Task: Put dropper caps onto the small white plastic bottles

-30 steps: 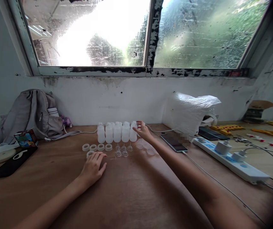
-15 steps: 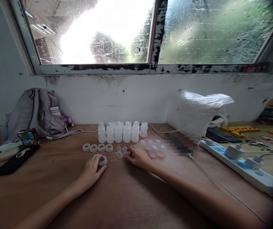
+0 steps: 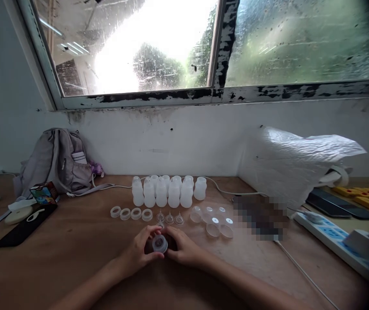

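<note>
My left hand [image 3: 137, 254] and my right hand [image 3: 184, 249] meet over the wooden table [image 3: 74, 258], fingers curled round one small white ring cap [image 3: 159, 243] held between them. Just beyond lie a row of white ring caps [image 3: 131, 213], three clear teats [image 3: 169, 218] and several clear dome covers [image 3: 213, 220]. Behind those stands a cluster of small white plastic bottles [image 3: 168, 191].
A grey backpack [image 3: 58, 161] leans on the wall at the left, with a small box [image 3: 44, 192] and a black flat item [image 3: 23, 228] nearby. At the right sit a white plastic bag [image 3: 297, 159], a power strip [image 3: 336, 243] and a cable [image 3: 303, 275].
My right hand came back from the bottles to the teats, then to the middle. My left hand picked up a ring cap. Both hands now hold it together.
</note>
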Action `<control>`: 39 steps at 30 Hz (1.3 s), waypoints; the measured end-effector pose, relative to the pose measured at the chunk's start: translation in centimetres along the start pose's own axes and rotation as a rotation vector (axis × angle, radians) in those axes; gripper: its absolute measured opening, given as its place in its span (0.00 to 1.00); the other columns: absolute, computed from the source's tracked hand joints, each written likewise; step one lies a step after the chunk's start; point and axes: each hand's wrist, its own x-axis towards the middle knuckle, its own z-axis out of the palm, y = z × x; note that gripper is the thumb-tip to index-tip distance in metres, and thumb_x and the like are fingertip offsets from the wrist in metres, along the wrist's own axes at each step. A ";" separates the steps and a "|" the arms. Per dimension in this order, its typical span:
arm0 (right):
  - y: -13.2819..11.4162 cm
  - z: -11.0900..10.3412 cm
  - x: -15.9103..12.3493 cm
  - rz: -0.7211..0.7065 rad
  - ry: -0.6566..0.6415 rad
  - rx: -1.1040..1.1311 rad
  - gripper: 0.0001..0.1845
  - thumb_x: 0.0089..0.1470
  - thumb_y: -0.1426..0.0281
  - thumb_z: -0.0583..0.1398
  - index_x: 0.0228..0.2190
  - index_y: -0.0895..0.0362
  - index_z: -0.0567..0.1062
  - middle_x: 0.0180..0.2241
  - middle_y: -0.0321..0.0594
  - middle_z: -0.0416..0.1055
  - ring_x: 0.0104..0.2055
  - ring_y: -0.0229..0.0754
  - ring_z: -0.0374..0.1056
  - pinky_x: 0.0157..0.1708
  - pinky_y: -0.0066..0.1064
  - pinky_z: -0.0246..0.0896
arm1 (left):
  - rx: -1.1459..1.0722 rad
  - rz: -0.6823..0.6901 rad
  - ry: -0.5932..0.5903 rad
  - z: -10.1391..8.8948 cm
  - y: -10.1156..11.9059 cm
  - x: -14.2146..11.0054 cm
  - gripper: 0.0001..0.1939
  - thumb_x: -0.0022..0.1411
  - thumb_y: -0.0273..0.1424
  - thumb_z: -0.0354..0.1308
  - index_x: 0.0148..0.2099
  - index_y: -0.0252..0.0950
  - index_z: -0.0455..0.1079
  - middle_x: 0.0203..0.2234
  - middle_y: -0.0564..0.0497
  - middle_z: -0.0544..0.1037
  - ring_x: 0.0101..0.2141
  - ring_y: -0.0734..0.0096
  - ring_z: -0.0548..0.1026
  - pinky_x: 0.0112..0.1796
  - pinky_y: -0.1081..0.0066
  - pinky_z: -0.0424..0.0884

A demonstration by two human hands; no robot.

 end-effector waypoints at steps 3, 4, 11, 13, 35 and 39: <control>0.7 -0.5 0.3 0.101 0.036 0.187 0.18 0.38 0.81 0.51 0.35 0.59 0.66 0.29 0.36 0.66 0.30 0.36 0.61 0.30 0.25 0.56 | 0.021 -0.026 -0.092 0.0 0.1 0.2 0.27 0.51 0.36 0.56 0.52 0.41 0.51 0.43 0.48 0.65 0.40 0.69 0.66 0.42 0.68 0.64; 1.0 -0.6 0.4 0.127 0.065 0.228 0.19 0.37 0.83 0.50 0.34 0.59 0.67 0.28 0.36 0.66 0.30 0.35 0.61 0.30 0.25 0.56 | 0.026 -0.034 -0.108 0.0 0.2 0.2 0.27 0.52 0.35 0.55 0.53 0.41 0.51 0.44 0.48 0.64 0.41 0.68 0.66 0.43 0.68 0.63; 1.2 -0.2 0.6 0.180 0.123 0.228 0.19 0.34 0.84 0.48 0.31 0.59 0.67 0.26 0.35 0.65 0.28 0.35 0.60 0.29 0.24 0.56 | 0.088 -0.079 -0.165 -0.4 0.7 0.2 0.25 0.51 0.34 0.55 0.51 0.41 0.54 0.43 0.49 0.66 0.44 0.65 0.63 0.46 0.65 0.59; 1.0 -0.3 0.7 0.175 0.128 0.197 0.19 0.35 0.84 0.48 0.31 0.59 0.68 0.27 0.35 0.66 0.29 0.35 0.61 0.30 0.25 0.56 | 0.076 -0.083 -0.165 -0.7 0.5 0.3 0.26 0.49 0.35 0.57 0.50 0.41 0.55 0.42 0.48 0.66 0.43 0.64 0.63 0.45 0.65 0.59; -2.3 2.6 0.5 0.274 0.218 0.295 0.12 0.50 0.65 0.54 0.36 0.58 0.68 0.31 0.40 0.70 0.31 0.38 0.66 0.30 0.27 0.61 | -0.764 -0.342 -0.071 -0.9 -2.5 1.0 0.14 0.55 0.41 0.48 0.32 0.33 0.60 0.22 0.54 0.66 0.22 0.79 0.64 0.24 0.78 0.60; -1.9 2.7 0.2 0.304 0.244 0.400 0.12 0.48 0.63 0.55 0.33 0.59 0.67 0.27 0.39 0.70 0.27 0.36 0.66 0.27 0.27 0.60 | -0.735 -0.359 -0.003 -0.2 -2.1 0.8 0.15 0.55 0.42 0.48 0.34 0.34 0.60 0.21 0.54 0.68 0.21 0.77 0.67 0.22 0.77 0.62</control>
